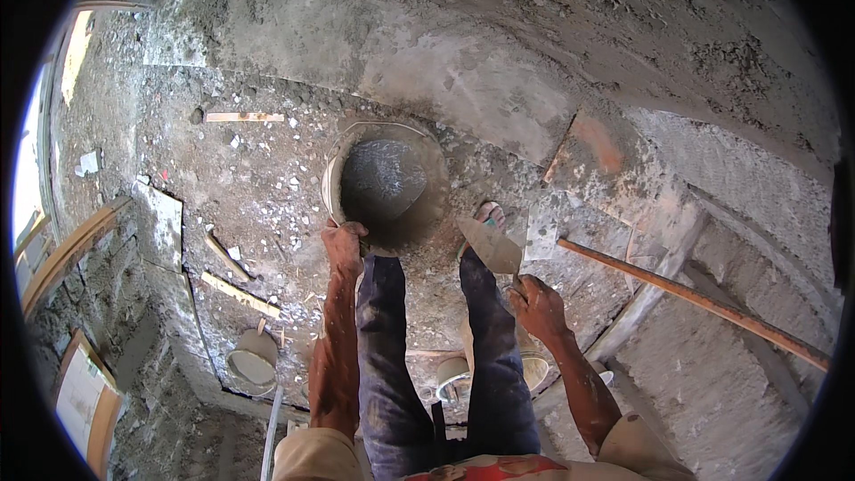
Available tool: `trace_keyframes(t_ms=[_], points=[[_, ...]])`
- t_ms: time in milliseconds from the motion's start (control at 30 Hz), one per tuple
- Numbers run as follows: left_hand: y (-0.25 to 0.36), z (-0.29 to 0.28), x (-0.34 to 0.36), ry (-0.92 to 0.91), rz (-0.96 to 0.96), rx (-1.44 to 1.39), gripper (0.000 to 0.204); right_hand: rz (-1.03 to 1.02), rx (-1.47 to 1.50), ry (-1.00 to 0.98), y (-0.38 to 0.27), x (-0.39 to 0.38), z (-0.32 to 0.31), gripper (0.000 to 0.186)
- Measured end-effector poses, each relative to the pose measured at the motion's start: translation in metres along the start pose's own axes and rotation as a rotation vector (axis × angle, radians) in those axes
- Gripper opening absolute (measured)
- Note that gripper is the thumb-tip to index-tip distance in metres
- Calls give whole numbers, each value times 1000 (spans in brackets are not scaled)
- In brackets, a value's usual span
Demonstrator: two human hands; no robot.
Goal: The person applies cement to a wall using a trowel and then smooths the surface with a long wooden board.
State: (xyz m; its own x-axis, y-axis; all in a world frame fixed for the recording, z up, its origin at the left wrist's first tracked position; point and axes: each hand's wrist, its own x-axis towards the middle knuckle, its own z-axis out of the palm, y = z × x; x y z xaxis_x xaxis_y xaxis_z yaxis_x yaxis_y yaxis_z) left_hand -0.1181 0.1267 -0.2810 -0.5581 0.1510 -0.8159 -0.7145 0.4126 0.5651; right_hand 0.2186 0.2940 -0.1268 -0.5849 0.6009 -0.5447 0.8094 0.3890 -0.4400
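Observation:
A round bucket [342,147] with wet grey mortar [385,180] inside stands in front of my feet. My left hand [344,245] is closed on the bucket's near left rim. In my right hand [537,303] is a trowel [492,247], gripped by its handle. Its broad grey blade points forward and left, over the floor near my right foot [488,214], apart from the bucket.
A long wooden pole [695,303] slants across the right side. Wood strips [245,117] and rubble litter the floor. Behind me are a pale bucket [253,362] and smaller containers [452,378]. A rough plastered wall [623,18] rises ahead.

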Motion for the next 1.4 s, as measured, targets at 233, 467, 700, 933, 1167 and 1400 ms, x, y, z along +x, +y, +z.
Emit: trace_keyframes(t_ms=[233, 467, 700, 933, 1167, 1400], points=[[84, 27, -209, 95, 77, -122, 36, -213, -211, -58, -43, 61, -68, 24], [158, 61, -384, 99, 161, -23, 31, -443, -328, -193, -58, 5, -146, 25], [193, 109, -474, -178, 508, 103, 28, -549, -143, -240, -36, -94, -229, 22], [196, 151, -511, -213, 420, -40, 29, -527, 30, -261, -8, -141, -279, 35], [194, 172, -523, -126, 315, -183, 35, -441, -243, -148, -13, -196, -416, 41], [176, 167, -522, 23, 345, -242, 19, -502, -85, -337, -16, -192, -557, 41]])
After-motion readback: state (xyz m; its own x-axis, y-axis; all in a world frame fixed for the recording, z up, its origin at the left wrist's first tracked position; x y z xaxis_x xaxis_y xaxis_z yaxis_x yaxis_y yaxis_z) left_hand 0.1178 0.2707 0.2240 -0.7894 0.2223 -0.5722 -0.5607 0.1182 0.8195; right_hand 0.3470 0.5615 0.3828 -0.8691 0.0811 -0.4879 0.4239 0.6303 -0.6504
